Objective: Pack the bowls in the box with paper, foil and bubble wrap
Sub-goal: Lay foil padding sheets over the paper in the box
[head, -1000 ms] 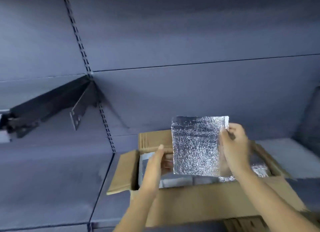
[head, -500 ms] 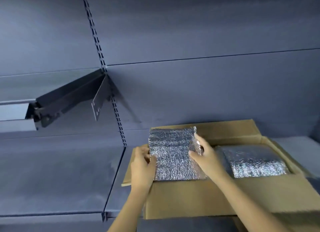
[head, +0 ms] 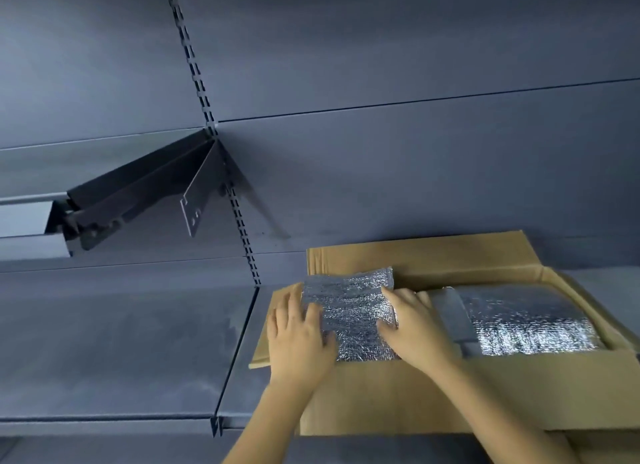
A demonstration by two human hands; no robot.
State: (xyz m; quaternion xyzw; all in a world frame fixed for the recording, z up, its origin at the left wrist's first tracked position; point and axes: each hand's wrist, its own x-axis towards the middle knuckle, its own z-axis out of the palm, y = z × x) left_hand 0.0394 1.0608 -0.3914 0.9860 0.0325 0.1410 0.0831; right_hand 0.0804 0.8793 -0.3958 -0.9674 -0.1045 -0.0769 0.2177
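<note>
The shiny foil pad (head: 349, 311) lies at the left end of the box (head: 415, 394), with its far edge lifted a little. We cannot tell if a bowl is under it. To do this step well, we should push the pad down slowly and evenly with both hands. Then it will sit flat and snug and will not tear or pop back up. We should press the corners in last, so no gap is left next to the other foil bundle (head: 526, 321). That bundle sits in the right part of the same box, near the pad but apart from it.

Our left hand (head: 299, 339) lies flat on the pad's left side, with fingers straight and a bit spread. Our right hand (head: 415, 325) lies on the pad's right side, with fingers stretched out and pressing down. We cannot see it pinching anything. Both arms reach in over the box's front wall. The box sits on a dark shelf (head: 121, 342). A metal bracket (head: 138, 197) sticks out from the wall up on the left.
</note>
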